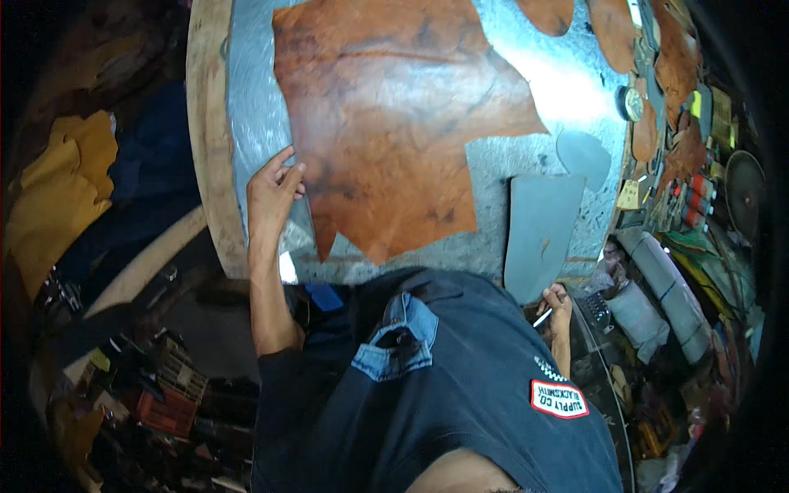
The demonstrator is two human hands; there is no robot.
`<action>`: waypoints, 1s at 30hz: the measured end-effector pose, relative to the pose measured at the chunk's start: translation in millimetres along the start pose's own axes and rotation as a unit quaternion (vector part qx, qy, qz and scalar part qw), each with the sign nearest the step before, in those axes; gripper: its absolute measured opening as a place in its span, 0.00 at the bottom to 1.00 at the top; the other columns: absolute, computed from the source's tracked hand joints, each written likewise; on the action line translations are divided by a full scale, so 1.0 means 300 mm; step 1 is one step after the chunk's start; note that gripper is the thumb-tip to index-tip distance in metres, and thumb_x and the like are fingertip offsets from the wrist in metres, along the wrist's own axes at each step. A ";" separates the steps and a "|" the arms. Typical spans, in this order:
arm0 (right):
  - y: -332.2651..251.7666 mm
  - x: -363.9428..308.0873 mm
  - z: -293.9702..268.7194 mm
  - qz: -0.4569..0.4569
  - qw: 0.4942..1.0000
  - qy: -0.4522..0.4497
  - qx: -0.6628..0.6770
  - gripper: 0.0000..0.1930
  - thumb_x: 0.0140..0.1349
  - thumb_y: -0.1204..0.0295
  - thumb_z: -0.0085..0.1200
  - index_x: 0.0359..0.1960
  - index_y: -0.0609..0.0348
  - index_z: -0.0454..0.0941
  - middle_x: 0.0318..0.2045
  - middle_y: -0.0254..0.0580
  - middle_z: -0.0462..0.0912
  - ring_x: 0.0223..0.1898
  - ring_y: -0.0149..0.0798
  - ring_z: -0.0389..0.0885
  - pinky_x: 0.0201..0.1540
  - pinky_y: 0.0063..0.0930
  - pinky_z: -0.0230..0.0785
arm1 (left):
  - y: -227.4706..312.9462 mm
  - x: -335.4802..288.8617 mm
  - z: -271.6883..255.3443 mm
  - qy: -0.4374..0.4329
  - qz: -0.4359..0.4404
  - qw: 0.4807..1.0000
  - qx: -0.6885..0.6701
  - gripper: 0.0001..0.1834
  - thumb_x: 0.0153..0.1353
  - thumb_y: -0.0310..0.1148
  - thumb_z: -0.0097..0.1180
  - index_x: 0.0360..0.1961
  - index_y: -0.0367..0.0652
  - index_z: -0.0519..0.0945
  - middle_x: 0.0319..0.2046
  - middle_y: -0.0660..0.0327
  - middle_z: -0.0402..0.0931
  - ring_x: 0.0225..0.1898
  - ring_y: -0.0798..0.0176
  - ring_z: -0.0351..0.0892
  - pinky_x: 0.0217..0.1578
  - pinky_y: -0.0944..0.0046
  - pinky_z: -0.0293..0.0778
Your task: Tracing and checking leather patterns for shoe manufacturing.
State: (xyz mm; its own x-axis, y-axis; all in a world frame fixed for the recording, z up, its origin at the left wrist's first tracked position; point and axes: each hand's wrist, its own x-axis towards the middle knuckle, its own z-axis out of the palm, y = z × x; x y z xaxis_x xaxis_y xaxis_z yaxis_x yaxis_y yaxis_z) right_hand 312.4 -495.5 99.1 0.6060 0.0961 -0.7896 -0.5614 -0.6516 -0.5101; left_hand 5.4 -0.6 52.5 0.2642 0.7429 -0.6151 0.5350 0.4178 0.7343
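A large sheet of brown leather (386, 123), mottled with dark marks and cut unevenly, lies flat on the metal-topped table (329, 269). At its left edge rests my left hand (275, 191), open, the index finger stretched out and the thumb apart. Right of the leather, a long flat grey panel (542, 230) reaches past the table's near edge. My right hand (559, 304) is low beside the panel's lower end, fingers closed on a slim white stick (542, 318). Whether that hand also touches the panel, I cannot tell.
A rounded grey piece (583, 156) lies beyond the panel. Cut brown leather pieces (612, 33) and a small round tin (630, 104) sit along the right side. Yellow leather (66, 177) hangs at the left; a red crate (167, 412) is lower left. Rolled material (670, 283) stands at right.
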 end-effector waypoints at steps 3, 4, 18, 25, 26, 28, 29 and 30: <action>0.020 0.018 -0.007 -0.010 1.000 0.000 0.005 0.03 0.60 0.76 0.56 0.33 0.58 0.74 0.18 0.31 0.72 0.15 0.28 0.70 0.19 0.20 0.65 | -0.051 -0.095 -0.008 0.002 -0.023 1.000 0.020 0.24 0.62 0.29 0.59 0.59 0.34 0.73 0.26 0.64 0.79 0.24 0.75 0.74 0.25 0.73 0.72; 0.020 0.018 -0.011 -0.010 1.000 -0.006 -0.003 0.03 0.61 0.77 0.56 0.34 0.59 0.75 0.20 0.30 0.73 0.16 0.27 0.71 0.19 0.21 0.66 | -0.060 -0.126 -0.005 -0.001 -0.039 0.999 0.039 0.24 0.61 0.28 0.59 0.59 0.34 0.74 0.26 0.64 0.79 0.24 0.75 0.74 0.25 0.73 0.72; 0.074 0.017 -0.018 -0.076 0.996 -0.038 0.006 0.05 0.62 0.73 0.55 0.36 0.59 0.75 0.24 0.31 0.75 0.18 0.26 0.71 0.22 0.19 0.67 | -0.159 -0.165 0.057 0.063 0.094 0.982 0.148 0.24 0.61 0.30 0.61 0.58 0.37 0.75 0.23 0.65 0.78 0.22 0.75 0.72 0.24 0.71 0.71; 0.039 0.016 0.006 -0.094 0.994 -0.033 -0.034 0.06 0.63 0.72 0.55 0.39 0.60 0.75 0.23 0.30 0.74 0.18 0.25 0.70 0.22 0.19 0.64 | -0.126 -0.175 0.044 0.064 0.090 0.977 0.184 0.23 0.57 0.34 0.63 0.54 0.41 0.78 0.28 0.52 0.83 0.29 0.56 0.84 0.33 0.58 0.76; 0.051 0.032 0.001 -0.096 0.994 -0.036 -0.033 0.06 0.63 0.72 0.55 0.39 0.60 0.75 0.23 0.30 0.74 0.18 0.25 0.70 0.22 0.19 0.64 | -0.123 -0.191 0.049 0.067 0.093 0.976 0.185 0.23 0.57 0.34 0.63 0.54 0.41 0.78 0.28 0.52 0.83 0.29 0.56 0.84 0.33 0.58 0.76; 0.070 0.038 -0.018 -0.101 0.994 -0.033 -0.032 0.09 0.64 0.71 0.55 0.41 0.62 0.75 0.23 0.31 0.74 0.18 0.27 0.70 0.22 0.21 0.62 | -0.131 -0.224 0.045 0.051 0.074 0.984 0.155 0.24 0.57 0.34 0.63 0.55 0.41 0.77 0.27 0.53 0.83 0.28 0.59 0.83 0.32 0.59 0.76; 0.038 0.008 0.002 -0.084 0.994 -0.018 -0.068 0.11 0.64 0.69 0.56 0.42 0.64 0.75 0.23 0.33 0.74 0.18 0.28 0.70 0.21 0.22 0.61 | -0.180 -0.237 0.044 0.050 0.067 0.990 0.116 0.25 0.57 0.34 0.62 0.56 0.40 0.76 0.27 0.52 0.83 0.27 0.63 0.83 0.31 0.61 0.76; 0.061 0.022 -0.022 -0.094 0.993 -0.022 -0.072 0.12 0.63 0.68 0.56 0.43 0.64 0.75 0.24 0.34 0.75 0.18 0.28 0.71 0.21 0.22 0.61 | -0.172 -0.257 0.059 0.044 0.067 0.991 0.106 0.25 0.58 0.32 0.61 0.57 0.39 0.75 0.26 0.52 0.83 0.27 0.66 0.82 0.30 0.63 0.76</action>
State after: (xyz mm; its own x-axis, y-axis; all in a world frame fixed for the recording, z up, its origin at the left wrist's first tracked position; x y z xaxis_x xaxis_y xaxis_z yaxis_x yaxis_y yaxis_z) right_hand 309.9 -511.7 86.8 0.6649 0.2568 -0.7013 -0.3526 -0.7199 -0.5979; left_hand -28.4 -88.7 56.9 0.2791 0.8307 -0.4817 0.6586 0.1994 0.7256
